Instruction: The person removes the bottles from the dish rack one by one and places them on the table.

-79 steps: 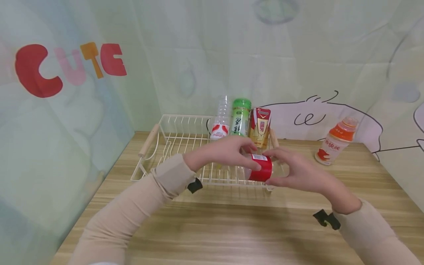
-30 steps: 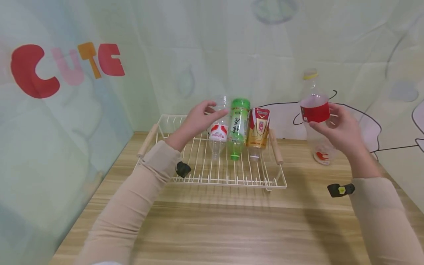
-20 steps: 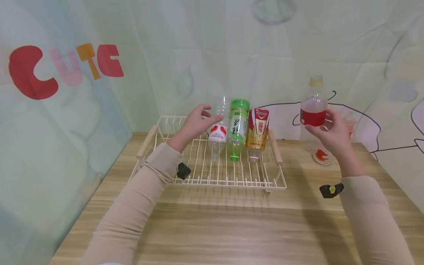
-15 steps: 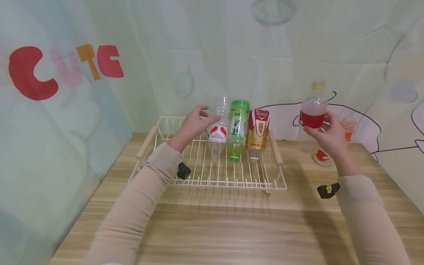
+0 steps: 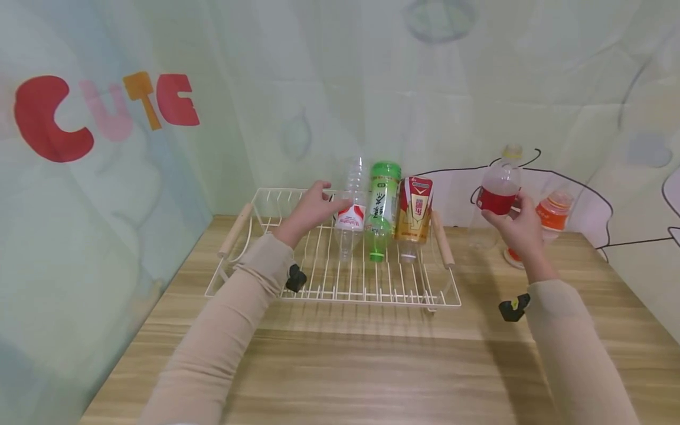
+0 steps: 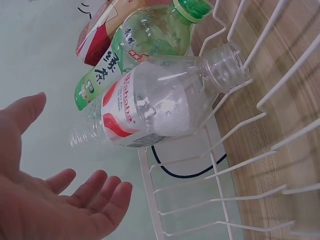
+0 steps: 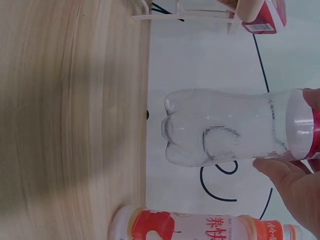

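Observation:
My right hand [image 5: 520, 227] grips a clear plastic bottle [image 7: 225, 127] by its red label, thumb on one side and fingers on the other. The bottle is upright with a yellow neck ring, held above the table. Open beside a clear water bottle [image 6: 165, 100] with a red and white label is my left hand [image 6: 60, 205]; a gap shows between fingers and bottle in the left wrist view. That bottle leans neck-down in a white wire rack [image 5: 340, 301]. Beside it lean a green tea bottle [image 5: 383, 206] and a red and gold drink bottle [image 5: 414, 212].
A white bottle with an orange band [image 5: 552, 219] stands behind my right hand, partly hidden by it. The rack has wooden handles [image 5: 235, 230] at both ends. A printed cloth backdrop [image 5: 297, 88] rises behind the wooden table [image 5: 340, 372].
The red-label bottle went from both hands over the rack to my right hand alone, moved right, turned upright, then lowered. My left hand let go and moved left to the water bottle.

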`<state>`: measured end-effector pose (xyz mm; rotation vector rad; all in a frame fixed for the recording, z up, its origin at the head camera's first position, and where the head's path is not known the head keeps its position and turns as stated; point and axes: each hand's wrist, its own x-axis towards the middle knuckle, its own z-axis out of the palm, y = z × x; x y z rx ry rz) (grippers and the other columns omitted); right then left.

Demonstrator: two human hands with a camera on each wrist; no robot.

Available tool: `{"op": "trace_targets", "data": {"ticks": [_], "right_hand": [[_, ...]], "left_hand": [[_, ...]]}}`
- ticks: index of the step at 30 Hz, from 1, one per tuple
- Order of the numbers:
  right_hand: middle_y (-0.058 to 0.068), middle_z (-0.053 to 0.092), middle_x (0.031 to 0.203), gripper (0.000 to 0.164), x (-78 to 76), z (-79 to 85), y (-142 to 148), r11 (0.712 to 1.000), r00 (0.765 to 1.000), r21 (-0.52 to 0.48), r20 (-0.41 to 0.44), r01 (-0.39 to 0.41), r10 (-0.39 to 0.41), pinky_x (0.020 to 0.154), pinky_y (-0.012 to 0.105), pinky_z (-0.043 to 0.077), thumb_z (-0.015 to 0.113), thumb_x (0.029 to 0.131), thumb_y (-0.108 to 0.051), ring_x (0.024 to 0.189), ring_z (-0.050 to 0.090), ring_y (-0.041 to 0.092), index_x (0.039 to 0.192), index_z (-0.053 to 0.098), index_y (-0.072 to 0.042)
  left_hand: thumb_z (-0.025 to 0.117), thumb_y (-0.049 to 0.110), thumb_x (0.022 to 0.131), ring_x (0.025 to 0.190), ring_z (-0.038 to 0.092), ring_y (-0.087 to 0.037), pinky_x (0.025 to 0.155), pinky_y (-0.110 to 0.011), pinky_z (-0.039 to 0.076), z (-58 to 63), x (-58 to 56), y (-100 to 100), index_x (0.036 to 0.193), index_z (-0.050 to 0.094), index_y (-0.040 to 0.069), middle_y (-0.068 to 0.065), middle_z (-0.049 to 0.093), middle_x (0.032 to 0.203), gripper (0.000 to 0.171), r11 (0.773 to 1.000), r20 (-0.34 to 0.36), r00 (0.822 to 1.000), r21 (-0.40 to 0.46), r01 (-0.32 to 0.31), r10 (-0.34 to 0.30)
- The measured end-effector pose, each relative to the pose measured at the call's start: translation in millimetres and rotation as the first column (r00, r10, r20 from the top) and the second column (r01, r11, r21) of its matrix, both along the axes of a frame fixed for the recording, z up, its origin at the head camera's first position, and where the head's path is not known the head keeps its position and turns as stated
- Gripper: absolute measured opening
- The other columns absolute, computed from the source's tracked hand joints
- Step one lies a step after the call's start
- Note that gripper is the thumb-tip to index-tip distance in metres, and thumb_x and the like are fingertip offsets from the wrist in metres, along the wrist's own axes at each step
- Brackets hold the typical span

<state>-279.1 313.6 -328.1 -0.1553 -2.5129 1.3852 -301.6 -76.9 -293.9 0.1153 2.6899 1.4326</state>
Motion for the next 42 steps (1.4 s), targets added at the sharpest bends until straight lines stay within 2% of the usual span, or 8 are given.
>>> {"op": "trace_targets", "data": {"ticks": [7, 24, 36, 42], "right_hand": [[0.017, 0.027, 0.154, 0.084, -5.3, -11.1, 0, 0.999, 1.000, -0.038, 0.013, 0.022, -0.022, 0.107, 0.054, 0.036, 0.064, 0.091, -0.039, 0.139, 0.032, 0.040, 0.153, 0.015, -0.011], [0.021, 0.024, 0.154, 0.085, -11.1, -32.0, 8, 0.996, 0.997, -0.066, 0.058, 0.062, -0.058, 0.109, 0.053, 0.034, 0.061, 0.092, -0.039, 0.138, 0.032, 0.041, 0.153, 0.011, -0.007], [0.022, 0.023, 0.154, 0.085, -13.7, -36.0, 9, 0.996, 0.995, -0.054, 0.070, 0.073, -0.069, 0.108, 0.052, 0.035, 0.061, 0.092, -0.038, 0.138, 0.032, 0.041, 0.152, 0.009, -0.006], [0.022, 0.025, 0.154, 0.085, -15.4, -38.9, 9, 0.996, 0.995, -0.055, 0.067, 0.076, -0.073, 0.108, 0.052, 0.036, 0.062, 0.092, -0.038, 0.136, 0.034, 0.041, 0.152, 0.010, -0.006]], "left_hand": [[0.066, 0.042, 0.088, 0.134, 0.039, -0.037, 0.106, -0.050, 0.038, -4.9, -1.7, -1, 0.149, 0.023, 0.003, -0.024, 0.037, 0.147, 0.084, 1.000, 0.013, 1.000, -0.031, 0.004, -0.004], [0.066, 0.041, 0.088, 0.139, 0.029, -0.039, 0.112, -0.050, 0.030, -11.6, -2.5, -1, 0.150, 0.017, 0.002, -0.024, 0.027, 0.153, 0.088, 0.994, 0.047, 0.997, -0.083, 0.065, -0.061], [0.069, 0.033, 0.088, 0.140, 0.027, -0.038, 0.113, -0.050, 0.028, -23.7, -12.1, -1, 0.151, 0.015, 0.001, -0.023, 0.027, 0.152, 0.089, 0.991, 0.075, 0.988, 0.000, 0.133, -0.133], [0.069, 0.038, 0.087, 0.143, 0.020, -0.038, 0.113, -0.053, 0.025, -27.1, -12.6, -2, 0.153, 0.009, 0.005, -0.021, 0.017, 0.157, 0.095, 0.991, 0.104, 0.986, -0.011, 0.135, -0.133]]}}
